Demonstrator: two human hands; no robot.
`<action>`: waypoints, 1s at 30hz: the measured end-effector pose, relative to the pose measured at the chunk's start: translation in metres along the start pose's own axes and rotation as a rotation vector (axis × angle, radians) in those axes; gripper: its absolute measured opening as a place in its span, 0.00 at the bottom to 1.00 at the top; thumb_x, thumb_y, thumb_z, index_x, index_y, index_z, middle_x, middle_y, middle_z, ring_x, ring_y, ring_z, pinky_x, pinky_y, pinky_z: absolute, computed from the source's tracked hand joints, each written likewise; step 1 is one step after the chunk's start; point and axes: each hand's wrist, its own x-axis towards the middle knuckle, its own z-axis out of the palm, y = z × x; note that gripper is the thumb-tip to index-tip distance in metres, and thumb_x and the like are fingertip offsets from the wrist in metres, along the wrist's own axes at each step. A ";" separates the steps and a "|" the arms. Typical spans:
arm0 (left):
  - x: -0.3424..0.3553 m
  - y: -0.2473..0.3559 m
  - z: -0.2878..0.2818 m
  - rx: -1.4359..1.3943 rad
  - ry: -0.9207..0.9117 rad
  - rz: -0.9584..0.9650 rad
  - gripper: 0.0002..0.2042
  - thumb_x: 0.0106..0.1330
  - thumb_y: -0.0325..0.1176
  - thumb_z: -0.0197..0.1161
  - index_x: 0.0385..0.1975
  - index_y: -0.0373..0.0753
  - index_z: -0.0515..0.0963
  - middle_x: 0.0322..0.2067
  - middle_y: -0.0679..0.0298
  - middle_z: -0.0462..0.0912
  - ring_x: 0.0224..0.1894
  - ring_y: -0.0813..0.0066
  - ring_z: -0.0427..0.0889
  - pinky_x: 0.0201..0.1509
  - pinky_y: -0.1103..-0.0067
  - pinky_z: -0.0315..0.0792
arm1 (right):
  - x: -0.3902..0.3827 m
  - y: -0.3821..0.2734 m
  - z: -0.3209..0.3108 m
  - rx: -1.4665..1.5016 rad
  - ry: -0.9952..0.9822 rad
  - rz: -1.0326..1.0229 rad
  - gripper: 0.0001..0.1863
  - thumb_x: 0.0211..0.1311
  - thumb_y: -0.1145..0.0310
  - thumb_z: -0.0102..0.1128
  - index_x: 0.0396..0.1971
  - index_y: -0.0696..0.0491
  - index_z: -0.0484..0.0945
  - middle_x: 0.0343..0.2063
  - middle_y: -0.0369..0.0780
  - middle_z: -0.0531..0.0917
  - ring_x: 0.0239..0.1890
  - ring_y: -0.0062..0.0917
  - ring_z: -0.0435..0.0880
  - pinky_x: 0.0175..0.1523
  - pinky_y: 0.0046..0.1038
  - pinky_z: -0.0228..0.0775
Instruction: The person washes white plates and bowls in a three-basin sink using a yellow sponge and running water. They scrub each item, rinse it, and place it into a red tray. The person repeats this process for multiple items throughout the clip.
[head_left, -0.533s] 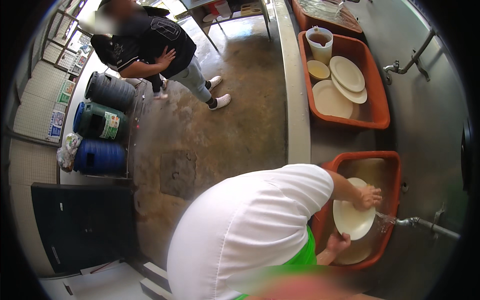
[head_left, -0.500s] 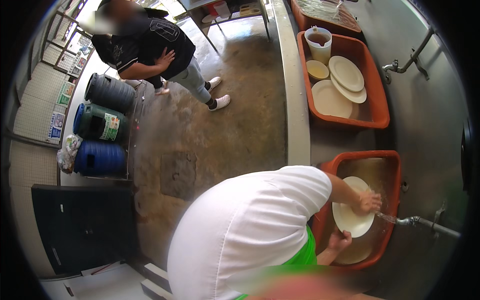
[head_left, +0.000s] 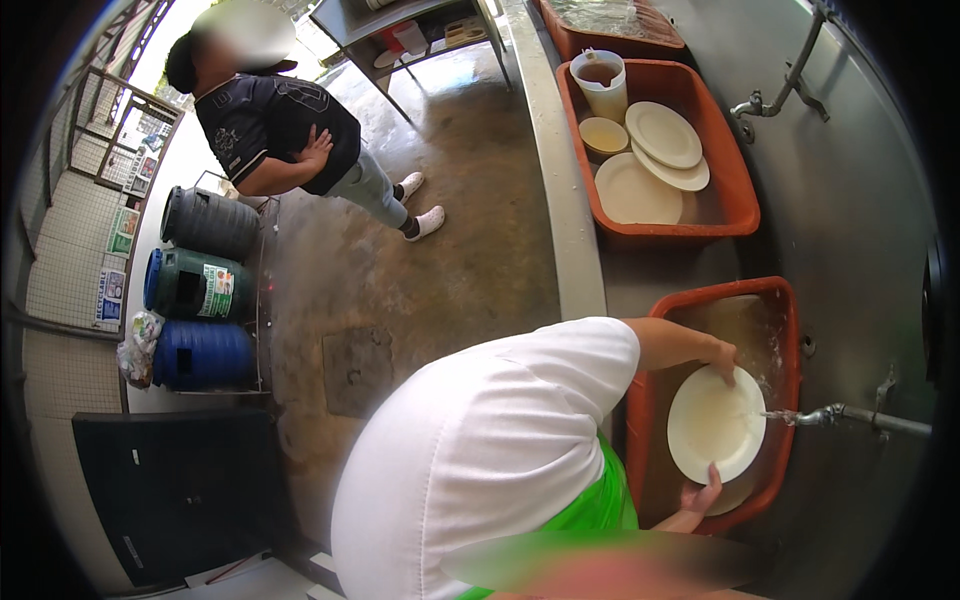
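Grips white oval plate with both hands. Has left hand closed on its upper rim, with fingers partly hidden, and right hand clasped on its lower rim, with thumb over the face. Holds plate face up above orange tub, right in the stream from metal tap. Leans over tub in white short-sleeved shirt and green apron. Beyond left hand, has second orange tub, loaded with white container, brownish inside, small yellowish bowl just beside it, and three pale plates bunched together. Past that, has third orange tub with clear plastic on top. Shares wet brown floor with bystander in dark top and pale jeans, well apart from tubs. Opposite, shows gray drum, green drum and blue drum in a row, plus dark panel near blue one.
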 end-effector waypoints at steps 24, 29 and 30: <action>0.024 -0.006 0.077 -1.180 -0.388 0.182 0.33 0.69 0.65 0.51 0.56 0.40 0.77 0.58 0.56 0.79 0.59 0.60 0.76 0.62 0.63 0.70 | 0.100 -0.040 0.010 -0.478 -0.301 -0.222 0.37 0.63 0.75 0.64 0.71 0.54 0.60 0.64 0.41 0.71 0.64 0.34 0.68 0.70 0.34 0.54; -0.027 0.016 0.023 -0.967 -0.302 0.141 0.32 0.68 0.60 0.56 0.60 0.40 0.75 0.59 0.51 0.77 0.61 0.57 0.75 0.62 0.61 0.71 | 0.107 -0.020 -0.013 -0.443 0.014 -0.280 0.34 0.64 0.73 0.65 0.69 0.55 0.63 0.64 0.41 0.72 0.63 0.33 0.69 0.68 0.35 0.58; -0.031 0.012 0.022 -0.777 -0.245 0.102 0.30 0.67 0.54 0.61 0.61 0.39 0.75 0.62 0.51 0.75 0.63 0.55 0.73 0.62 0.59 0.72 | 0.118 -0.010 -0.027 -0.433 0.076 -0.266 0.34 0.64 0.73 0.65 0.69 0.55 0.64 0.64 0.41 0.72 0.63 0.33 0.69 0.67 0.36 0.59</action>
